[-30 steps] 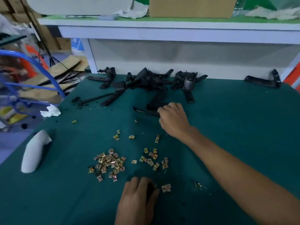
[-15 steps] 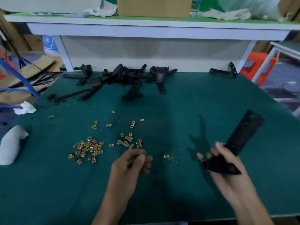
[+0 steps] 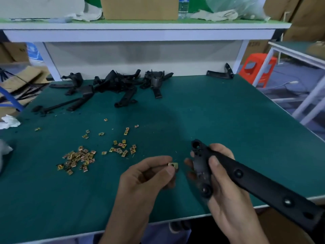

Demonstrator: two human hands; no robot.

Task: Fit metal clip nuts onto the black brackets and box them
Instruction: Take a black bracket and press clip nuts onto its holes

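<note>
Dim, soft overhead light is spread over the green mat (image 3: 237, 124), faint shadows are cast, and the frame's edges are bowed and blurred.

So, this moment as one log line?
left hand: pinches brass-coloured metal clip nut | right hand: grips long black bracket | nut not yet fitted

left hand (image 3: 149, 175) pinches a clip nut (image 3: 173, 164) just beside the black bracket (image 3: 246, 178) gripped by right hand (image 3: 226, 187).
</note>
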